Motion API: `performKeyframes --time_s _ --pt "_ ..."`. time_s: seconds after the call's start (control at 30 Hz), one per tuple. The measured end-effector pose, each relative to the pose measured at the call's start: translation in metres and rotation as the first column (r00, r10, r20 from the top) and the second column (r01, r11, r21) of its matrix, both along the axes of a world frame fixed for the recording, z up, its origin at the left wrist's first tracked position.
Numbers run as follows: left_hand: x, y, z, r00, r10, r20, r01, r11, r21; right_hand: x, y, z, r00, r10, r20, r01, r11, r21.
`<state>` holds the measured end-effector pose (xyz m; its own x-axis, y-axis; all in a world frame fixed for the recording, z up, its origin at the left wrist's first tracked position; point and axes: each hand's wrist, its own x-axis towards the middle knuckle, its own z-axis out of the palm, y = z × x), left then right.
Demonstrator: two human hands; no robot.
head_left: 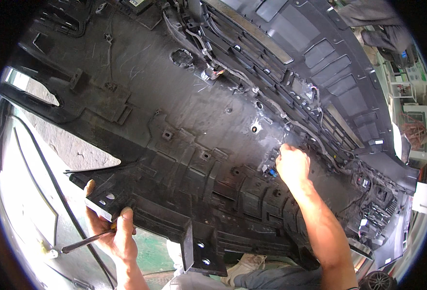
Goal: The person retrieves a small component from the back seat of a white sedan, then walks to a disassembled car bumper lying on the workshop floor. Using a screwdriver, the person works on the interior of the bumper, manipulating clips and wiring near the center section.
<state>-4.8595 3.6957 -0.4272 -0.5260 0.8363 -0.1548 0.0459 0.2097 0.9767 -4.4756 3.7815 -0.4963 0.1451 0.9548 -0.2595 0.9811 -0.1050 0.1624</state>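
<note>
A large black plastic car bumper (167,104), its inner side up, spans most of the view. My left hand (121,234) is closed around its near left corner, thumb on top and fingers beneath. The same hand also holds a dark-shafted tool (82,243), probably a screwdriver, with a bit of yellow near the grip. My right hand (293,166) is closed in a pinch over the bumper's inner face, right of centre. Whatever its fingers hold is hidden. A small blue connector (271,171) sits beside it, and a round hole (255,129) in a pale, scuffed patch lies up and left.
A wiring harness (242,77) runs diagonally along the bumper, beside a slatted grille (266,72). Another person's dark-clothed leg (373,14) shows at top right. Below are my shoe (245,266) and a green floor (150,253); a wheel (379,280) stands at bottom right.
</note>
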Motion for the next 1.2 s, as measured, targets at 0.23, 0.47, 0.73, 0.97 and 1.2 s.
performKeyframes --time_s 0.23,0.47,0.73,0.97,1.2 --pt "0.001 0.001 0.0 0.999 0.011 -0.037 -0.011 1.0 -0.011 -0.006 -0.003 -0.018 0.993 -0.007 0.119 0.006 1.0 0.005" --pt "-0.002 0.0 0.002 1.0 -0.015 0.0 0.015 1.0 -0.01 0.025 -0.014 -0.005 0.948 -0.026 -0.317 0.048 0.997 0.061" --pt "-0.006 -0.005 -0.005 1.0 -0.007 0.018 0.008 1.0 -0.022 0.059 -0.011 0.003 0.398 -0.541 -0.741 0.489 0.808 -0.328" --pt "-0.006 -0.004 -0.003 0.998 -0.023 0.06 0.022 1.0 0.007 0.064 -0.01 -0.007 -0.036 -0.62 -0.784 0.451 0.69 -0.566" --pt "-0.008 -0.006 -0.009 0.998 -0.02 -0.064 0.021 1.0 0.018 0.073 -0.016 -0.023 -0.155 -0.595 -0.789 0.402 0.691 -0.601"
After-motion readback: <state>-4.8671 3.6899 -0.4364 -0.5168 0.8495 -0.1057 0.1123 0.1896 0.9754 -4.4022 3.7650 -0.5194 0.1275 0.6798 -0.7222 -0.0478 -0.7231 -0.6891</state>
